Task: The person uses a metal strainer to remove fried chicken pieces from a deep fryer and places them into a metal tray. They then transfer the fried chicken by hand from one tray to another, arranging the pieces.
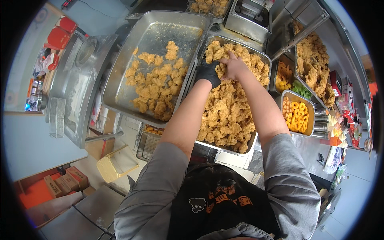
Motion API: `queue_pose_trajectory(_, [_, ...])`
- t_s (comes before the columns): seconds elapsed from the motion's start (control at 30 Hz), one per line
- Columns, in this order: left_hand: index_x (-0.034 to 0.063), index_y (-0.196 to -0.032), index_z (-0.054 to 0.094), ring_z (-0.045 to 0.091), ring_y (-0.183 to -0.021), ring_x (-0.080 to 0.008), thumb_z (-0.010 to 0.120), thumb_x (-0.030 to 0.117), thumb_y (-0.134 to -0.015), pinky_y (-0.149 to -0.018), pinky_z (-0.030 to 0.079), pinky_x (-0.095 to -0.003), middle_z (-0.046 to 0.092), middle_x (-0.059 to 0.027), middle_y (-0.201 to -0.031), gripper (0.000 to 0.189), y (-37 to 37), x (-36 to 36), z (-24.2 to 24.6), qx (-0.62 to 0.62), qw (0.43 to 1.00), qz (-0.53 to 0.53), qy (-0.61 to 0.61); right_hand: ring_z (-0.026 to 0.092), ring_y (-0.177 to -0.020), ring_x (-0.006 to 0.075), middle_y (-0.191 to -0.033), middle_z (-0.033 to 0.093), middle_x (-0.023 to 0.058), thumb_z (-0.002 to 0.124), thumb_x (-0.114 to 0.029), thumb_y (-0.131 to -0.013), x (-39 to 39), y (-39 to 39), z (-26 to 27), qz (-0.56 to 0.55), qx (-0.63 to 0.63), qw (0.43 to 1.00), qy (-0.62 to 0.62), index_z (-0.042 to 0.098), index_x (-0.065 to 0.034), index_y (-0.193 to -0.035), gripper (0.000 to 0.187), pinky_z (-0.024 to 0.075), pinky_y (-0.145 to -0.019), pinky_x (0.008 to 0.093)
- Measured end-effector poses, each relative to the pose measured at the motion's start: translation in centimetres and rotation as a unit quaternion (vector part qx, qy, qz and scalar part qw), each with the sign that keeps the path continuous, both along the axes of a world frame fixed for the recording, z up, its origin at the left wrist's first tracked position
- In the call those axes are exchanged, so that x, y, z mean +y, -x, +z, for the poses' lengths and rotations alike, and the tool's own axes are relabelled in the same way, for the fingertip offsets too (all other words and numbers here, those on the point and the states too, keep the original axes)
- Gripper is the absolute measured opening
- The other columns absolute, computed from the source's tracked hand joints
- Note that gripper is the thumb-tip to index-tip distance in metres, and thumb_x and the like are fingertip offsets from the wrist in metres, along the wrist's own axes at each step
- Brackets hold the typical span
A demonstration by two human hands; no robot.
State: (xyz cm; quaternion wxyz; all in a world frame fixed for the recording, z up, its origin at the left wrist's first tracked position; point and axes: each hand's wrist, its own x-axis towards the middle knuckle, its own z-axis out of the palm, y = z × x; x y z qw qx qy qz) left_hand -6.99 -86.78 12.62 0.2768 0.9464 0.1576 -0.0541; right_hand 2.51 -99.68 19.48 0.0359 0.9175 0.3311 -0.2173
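My left hand (209, 73), in a black glove, is at the upper left side of a deep metal tray (268, 60) heaped with battered fried chicken pieces (226, 111). Its fingers point down among the pieces and are mostly hidden, so I cannot tell whether they grip any. My bare right hand (235, 66) rests on the same heap just to the right, fingers spread over the chicken. Left of this tray, a larger metal pan (120, 84) holds a looser scatter of fried pieces (156, 90), with crumbs on its bare far end.
At right, a small metal pan (313, 120) holds yellow fried rings, beside a tray of larger fried pieces (313, 60). A slanting metal post (300, 34) stands nearby. A wire basket (147, 146) and a yellowish container (117, 163) sit lower left. A fryer-like metal unit (249, 21) is beyond.
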Motion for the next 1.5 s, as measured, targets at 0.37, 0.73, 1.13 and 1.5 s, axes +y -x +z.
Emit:
queue_pose_trajectory(0.37, [0.0124,-0.124,0.063,0.070,-0.117,-0.0425,0.090,0.018,-0.076,-0.099,0.058,-0.0522,0.074,-0.0227,-0.118,0.056,1.6,-0.7,2.5,-0.105,0.990,0.089,0.041,0.060,-0.134,0.0461,-0.158,0.054,0.0137,0.090,-0.022,-0.076,-1.8,-1.7,-1.7,0.031,-0.007,0.990,-0.138,0.073,-0.0281,-0.133,0.060,0.0531,-0.116,0.0492])
queue_pose_trajectory(0.73, [0.0059,-0.115,0.065,0.070,-0.113,-0.0342,0.092,0.017,-0.075,-0.100,0.057,-0.0454,0.071,-0.0215,-0.120,0.050,1.4,-0.2,6.8,-0.216,0.904,0.157,0.332,0.066,-0.124,0.0404,-0.139,0.061,0.0173,0.082,-0.025,-0.080,-3.5,-3.1,-3.9,-0.054,0.032,0.941,-0.334,0.078,-0.0191,-0.120,0.041,0.0556,-0.107,0.0485])
queue_pose_trajectory(1.13, [0.0060,-0.129,0.058,0.070,-0.108,-0.0255,0.091,0.002,-0.083,-0.096,0.060,-0.0351,0.066,-0.0124,-0.124,0.057,12.3,13.0,13.4,-0.332,0.899,0.142,0.247,0.053,-0.066,0.0055,-0.085,0.065,-0.0044,0.072,-0.008,-0.097,-7.2,-5.0,-1.2,-0.288,0.208,0.718,-0.598,0.071,-0.0107,-0.128,0.031,0.0403,-0.058,0.0245])
queue_pose_trajectory(1.5, [0.0236,-0.142,0.062,0.044,-0.149,-0.0537,0.091,0.025,-0.082,-0.119,0.047,-0.0573,0.036,-0.0277,-0.168,0.066,22.1,14.6,9.4,-0.001,0.987,0.139,-0.082,0.069,-0.111,0.0227,-0.132,0.070,0.0009,0.061,-0.022,-0.103,-3.7,-1.4,2.9,-0.423,0.370,0.528,-0.637,0.065,-0.0196,-0.136,0.033,0.0533,-0.078,0.0441])
